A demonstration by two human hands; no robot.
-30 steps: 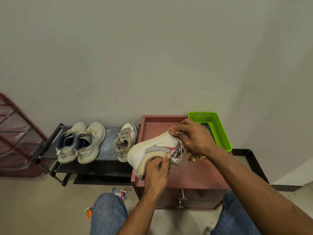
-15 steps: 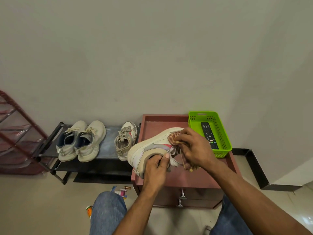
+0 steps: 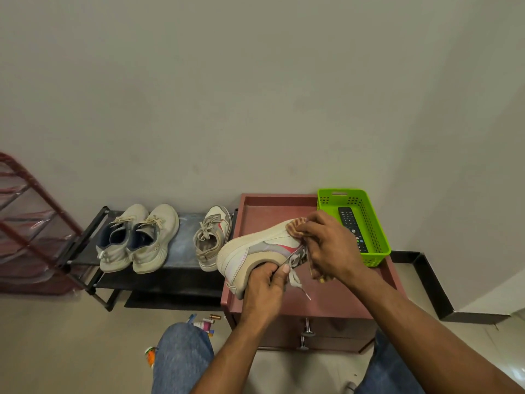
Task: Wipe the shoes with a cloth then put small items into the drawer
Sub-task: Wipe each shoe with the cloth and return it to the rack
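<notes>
Hands at centre frame: left hand (image 3: 262,285) grips the cream low-top sneaker (image 3: 255,248) from below; right hand (image 3: 326,245) pinches a striped tan cloth (image 3: 295,227) against its upper.

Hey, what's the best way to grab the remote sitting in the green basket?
Probably pinch the remote across its long narrow sides near the far end, coming straight down from above. It lies flat in the basket, whose walls block a sideways approach, and the right hand covers the near end.
</notes>
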